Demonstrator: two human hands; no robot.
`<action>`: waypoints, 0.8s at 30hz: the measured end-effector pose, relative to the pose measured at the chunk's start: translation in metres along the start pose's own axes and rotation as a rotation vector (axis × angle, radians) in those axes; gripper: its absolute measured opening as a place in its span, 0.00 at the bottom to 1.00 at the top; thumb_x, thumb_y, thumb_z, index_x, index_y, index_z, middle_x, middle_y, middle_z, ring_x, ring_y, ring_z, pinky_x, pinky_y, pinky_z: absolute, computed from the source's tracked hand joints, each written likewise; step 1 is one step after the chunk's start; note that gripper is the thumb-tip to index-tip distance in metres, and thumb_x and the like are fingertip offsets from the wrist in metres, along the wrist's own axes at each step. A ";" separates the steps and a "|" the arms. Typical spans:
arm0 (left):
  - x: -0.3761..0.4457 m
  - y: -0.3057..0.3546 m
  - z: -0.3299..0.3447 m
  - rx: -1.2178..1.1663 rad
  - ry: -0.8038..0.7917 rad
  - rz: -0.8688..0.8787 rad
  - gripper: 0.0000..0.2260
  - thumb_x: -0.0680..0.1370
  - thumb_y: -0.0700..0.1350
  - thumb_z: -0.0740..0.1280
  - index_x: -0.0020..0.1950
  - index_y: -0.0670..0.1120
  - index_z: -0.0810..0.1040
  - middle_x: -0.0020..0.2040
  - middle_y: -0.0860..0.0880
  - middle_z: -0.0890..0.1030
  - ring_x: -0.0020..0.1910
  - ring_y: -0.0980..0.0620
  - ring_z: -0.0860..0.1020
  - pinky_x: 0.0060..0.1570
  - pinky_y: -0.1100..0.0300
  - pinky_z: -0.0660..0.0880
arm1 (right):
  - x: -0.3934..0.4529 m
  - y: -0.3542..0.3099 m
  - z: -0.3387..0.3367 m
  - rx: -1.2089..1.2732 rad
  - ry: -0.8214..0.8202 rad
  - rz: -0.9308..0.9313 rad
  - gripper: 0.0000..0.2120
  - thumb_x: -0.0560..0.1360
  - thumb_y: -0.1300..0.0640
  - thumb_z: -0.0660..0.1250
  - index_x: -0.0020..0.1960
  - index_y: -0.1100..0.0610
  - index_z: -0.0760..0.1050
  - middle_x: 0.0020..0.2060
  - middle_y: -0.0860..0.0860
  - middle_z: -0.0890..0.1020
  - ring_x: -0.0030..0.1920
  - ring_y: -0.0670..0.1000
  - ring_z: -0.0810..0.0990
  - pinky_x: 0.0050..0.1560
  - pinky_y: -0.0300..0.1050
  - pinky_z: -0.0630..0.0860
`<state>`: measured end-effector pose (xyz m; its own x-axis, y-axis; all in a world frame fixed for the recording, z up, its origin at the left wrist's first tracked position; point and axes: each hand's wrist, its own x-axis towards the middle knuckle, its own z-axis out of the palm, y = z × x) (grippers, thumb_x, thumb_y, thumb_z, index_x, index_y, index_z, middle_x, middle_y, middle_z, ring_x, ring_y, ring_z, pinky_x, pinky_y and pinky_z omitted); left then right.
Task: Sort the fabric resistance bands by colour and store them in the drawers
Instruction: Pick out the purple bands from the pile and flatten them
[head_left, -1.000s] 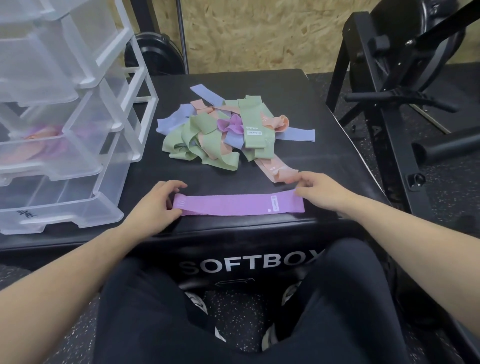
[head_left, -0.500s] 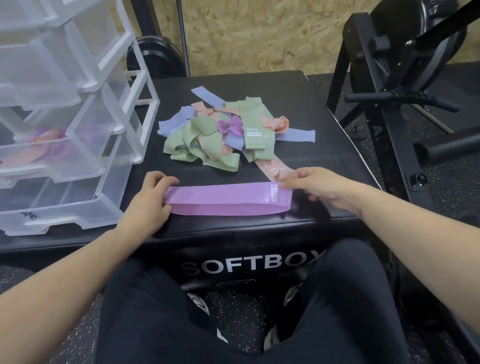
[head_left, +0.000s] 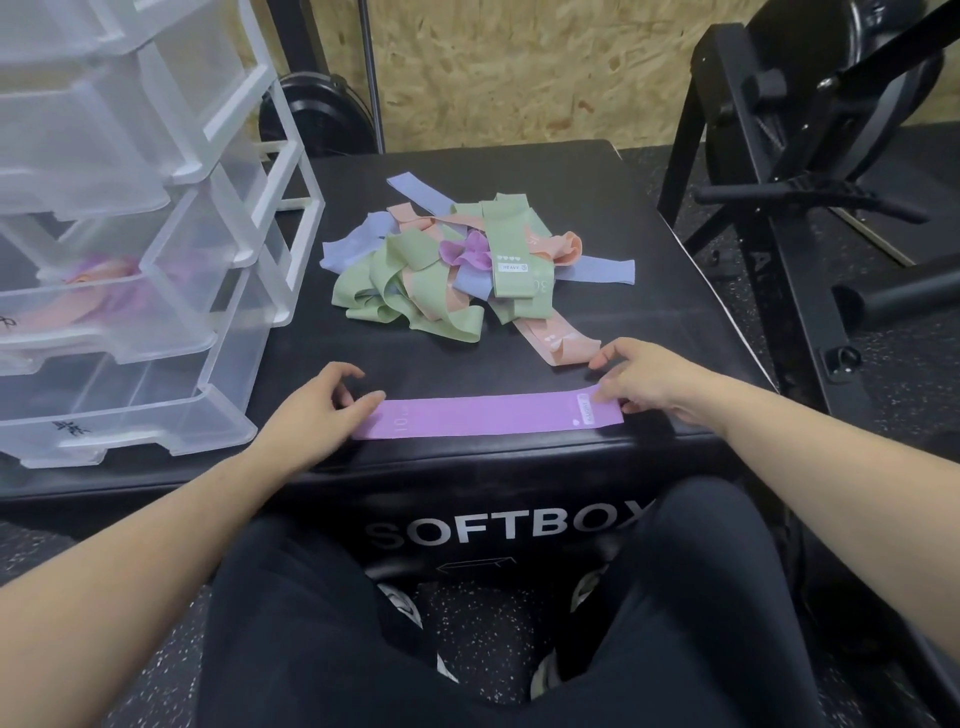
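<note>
Now that the purple band (head_left: 488, 417) has slid back rightward along the box's near edge, I see my left hand (head_left: 311, 410) releasing, fingers loosely curled, while right-hand fingers (head_left: 605, 395) press it flat for folding.

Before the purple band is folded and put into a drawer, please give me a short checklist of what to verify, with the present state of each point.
1. Purple band lies flat and straight on the black box: ok.
2. Left hand touches the band's left end: ok, with a fingertip only.
3. Right hand presses the band's right end near the label: ok.
4. Band is apart from the pile of bands: ok.
5. A drawer with purple fabric is pulled open: ok, but peach fabric seems to lie in it too.
6. Which colour the writing on the drawer names: cannot tell, unreadable.
</note>
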<state>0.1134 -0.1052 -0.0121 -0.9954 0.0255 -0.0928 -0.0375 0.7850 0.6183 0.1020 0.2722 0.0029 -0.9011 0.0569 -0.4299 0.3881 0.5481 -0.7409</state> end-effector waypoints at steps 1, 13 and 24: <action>0.003 0.002 0.001 0.017 -0.003 -0.024 0.13 0.78 0.52 0.70 0.60 0.52 0.74 0.42 0.52 0.80 0.41 0.56 0.77 0.40 0.61 0.70 | 0.000 0.000 0.000 -0.024 0.012 -0.003 0.14 0.71 0.65 0.73 0.51 0.52 0.75 0.51 0.60 0.81 0.43 0.53 0.77 0.39 0.43 0.78; 0.013 -0.009 -0.006 -0.138 0.051 -0.117 0.09 0.73 0.38 0.74 0.47 0.49 0.79 0.33 0.51 0.74 0.33 0.51 0.73 0.41 0.55 0.73 | 0.000 0.004 0.006 -0.100 0.092 -0.069 0.12 0.71 0.63 0.74 0.52 0.54 0.78 0.45 0.56 0.84 0.38 0.53 0.78 0.42 0.46 0.77; 0.017 0.008 0.005 0.034 0.115 0.095 0.04 0.76 0.43 0.70 0.48 0.52 0.79 0.48 0.52 0.76 0.42 0.56 0.76 0.43 0.62 0.69 | -0.003 -0.010 0.011 -0.263 0.286 -0.254 0.04 0.74 0.52 0.68 0.48 0.47 0.75 0.40 0.45 0.79 0.42 0.49 0.78 0.39 0.45 0.71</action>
<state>0.0963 -0.0956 -0.0132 -0.9979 0.0310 0.0564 0.0585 0.8032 0.5928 0.1035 0.2575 0.0058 -0.9928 0.1010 -0.0650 0.1192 0.7651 -0.6328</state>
